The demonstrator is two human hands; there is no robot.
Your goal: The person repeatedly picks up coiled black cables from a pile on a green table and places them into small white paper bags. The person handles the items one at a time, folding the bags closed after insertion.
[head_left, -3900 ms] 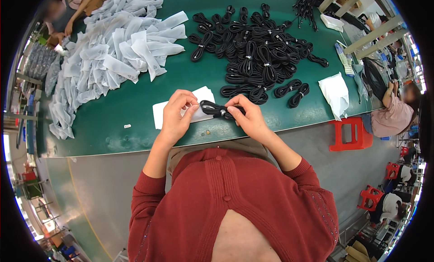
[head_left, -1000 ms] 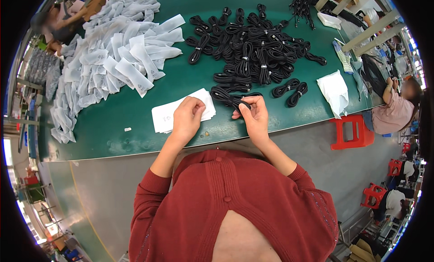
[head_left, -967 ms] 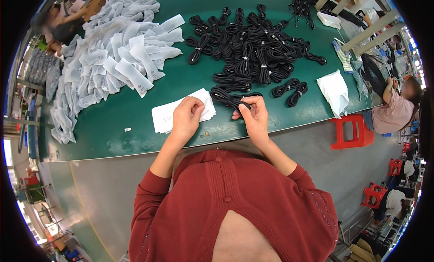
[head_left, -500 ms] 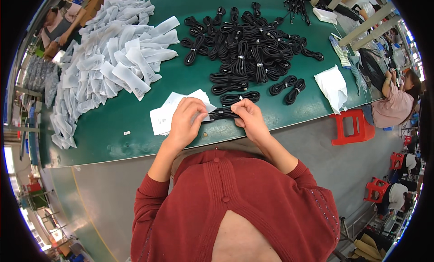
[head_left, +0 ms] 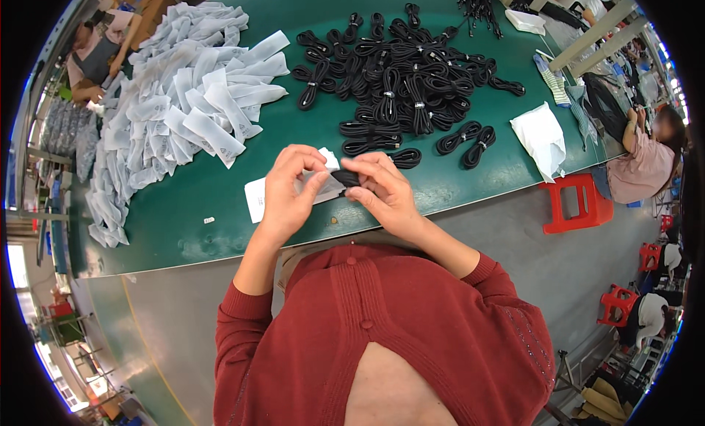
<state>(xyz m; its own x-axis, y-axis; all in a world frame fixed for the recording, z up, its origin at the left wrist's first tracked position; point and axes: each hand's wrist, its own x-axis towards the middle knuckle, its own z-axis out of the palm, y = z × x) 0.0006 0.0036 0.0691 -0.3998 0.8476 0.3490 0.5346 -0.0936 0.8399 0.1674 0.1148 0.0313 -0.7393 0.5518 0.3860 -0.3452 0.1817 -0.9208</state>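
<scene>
My right hand (head_left: 385,193) is closed round a coiled black cable (head_left: 345,178), mostly hidden by the fingers. My left hand (head_left: 294,191) pinches a small white bag (head_left: 328,159) right beside it, and the cable's left end meets the bag. Whether the cable is inside the bag is hard to tell. Under my left hand lies a stack of flat white bags (head_left: 255,198). Another coiled cable (head_left: 405,159) rests just beyond my right hand. Farther back is a big heap of coiled black cables (head_left: 418,73).
A large pile of filled whitish bags (head_left: 161,117) covers the green table's left side. Two coiled cables (head_left: 470,139) lie apart at right, near a white plastic bag (head_left: 538,141). A red stool (head_left: 576,206) stands by the table edge. Other people sit at both sides.
My right hand has moved left with the coiled cable, bringing it up against the left hand. The left hand has lifted a white bag off the stack.
</scene>
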